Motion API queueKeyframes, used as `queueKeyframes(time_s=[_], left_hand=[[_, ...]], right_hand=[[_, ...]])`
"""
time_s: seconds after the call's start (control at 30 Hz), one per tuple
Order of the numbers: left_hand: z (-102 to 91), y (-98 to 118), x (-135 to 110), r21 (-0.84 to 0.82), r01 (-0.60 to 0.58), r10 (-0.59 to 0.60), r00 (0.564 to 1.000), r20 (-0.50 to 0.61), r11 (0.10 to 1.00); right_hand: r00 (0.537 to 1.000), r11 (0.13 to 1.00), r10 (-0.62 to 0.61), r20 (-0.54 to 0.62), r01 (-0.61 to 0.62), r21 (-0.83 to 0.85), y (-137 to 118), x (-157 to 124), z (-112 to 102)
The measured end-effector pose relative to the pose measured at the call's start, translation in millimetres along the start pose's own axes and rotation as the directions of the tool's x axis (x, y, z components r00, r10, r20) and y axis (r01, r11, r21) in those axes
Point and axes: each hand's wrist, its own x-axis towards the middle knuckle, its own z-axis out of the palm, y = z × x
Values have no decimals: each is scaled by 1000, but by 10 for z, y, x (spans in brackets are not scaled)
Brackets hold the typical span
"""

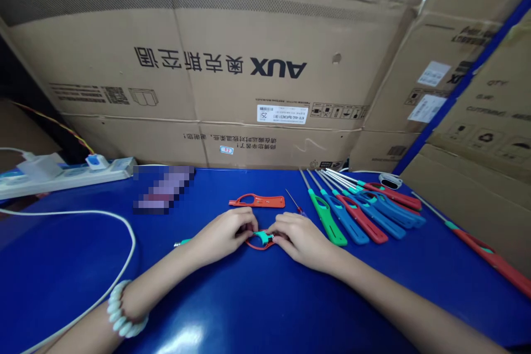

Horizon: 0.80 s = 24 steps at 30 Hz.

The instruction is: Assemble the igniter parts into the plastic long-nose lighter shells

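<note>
I hold a half-built red lighter [260,241] low on the blue tabletop [257,310], in the middle and near to me, so that the surface carries its weight and both my hands can work on the small parts. My left hand [224,234] is closed on the left end of its red loop, with the fingers curled over it; this keeps the piece from turning. My right hand [299,238] is closed on the right side, the fingertips pinching at the small teal trigger piece [263,237], which sits in the red frame just between my two hands. Both wrists rest on the tabletop (for steadiness, I think).

A little farther than my hands lies a loose red shell half [258,201], flat and with the open side up as far as I can tell, near enough to pick up without stretching. Just to the right of it lies a thin red-handled tool [296,204].

To the right, a row of finished lighters [365,210] in green, blue and red lies side by side, the metal tubes pointing far and left, the handles toward me. One more red lighter [489,249] lies apart at the far right, beside the cardboard boxes [232,61].

On the far left stands a power strip [70,172], and a white cable [103,215] curves over the tabletop past my left arm, which wears a pale bead bracelet [120,312].
</note>
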Motion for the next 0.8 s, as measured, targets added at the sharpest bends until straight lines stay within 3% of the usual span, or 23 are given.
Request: queueKeyframes(time_s=[0.17,0.27,0.33,0.43,0.5,0.67,0.8], left_hand=[[-9,1,-2,6,0,0,1000,17,1000],[-11,-8,-3,29,-6,6,1000,19,1000],[-17,-9,-4,41,-22,21,1000,21,999],[-33,2,-5,53,-50,49,999,25,997],[-44,13,-7,63,-59,58,998,23,996],[-56,24,-14,97,-58,55,998,28,994],[-52,20,-23,109,-57,54,998,29,992]], right_hand=[[997,988,64,37,-69,141,-4,7,-48],[988,920,122,96,-149,362,87,32,-122],[978,890,198,61,-206,407,169,83,-193],[978,971,196,-70,-183,155,281,242,-303],[993,982,111,-28,-115,-151,327,396,-343],[995,940,91,47,-70,-333,312,743,-237],[991,903,83,101,-32,-429,240,824,-88]])
